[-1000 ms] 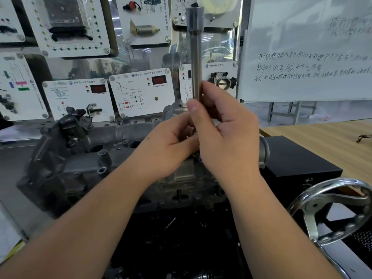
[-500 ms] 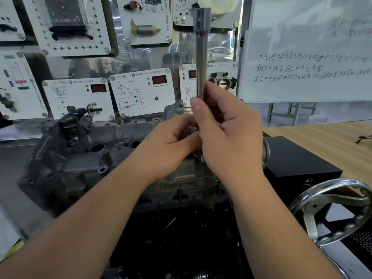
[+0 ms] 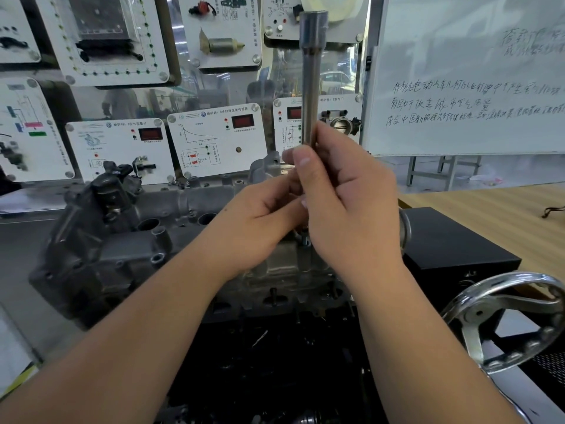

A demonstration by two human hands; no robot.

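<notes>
Here, socket tube [image 3: 311, 81] upright in right hand [image 3: 345, 203].

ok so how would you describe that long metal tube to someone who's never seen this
Find the big grey cast-metal engine block in the middle, left of the handwritten whiteboard. Just above it, the right hand grips a long slim bare-steel tube. It alone stands upright, with a wider collar at its top.

Wooden table [image 3: 489, 209] at right bears a dark cord [image 3: 552, 212] and, seemingly, a black box [image 3: 452, 240].
</notes>
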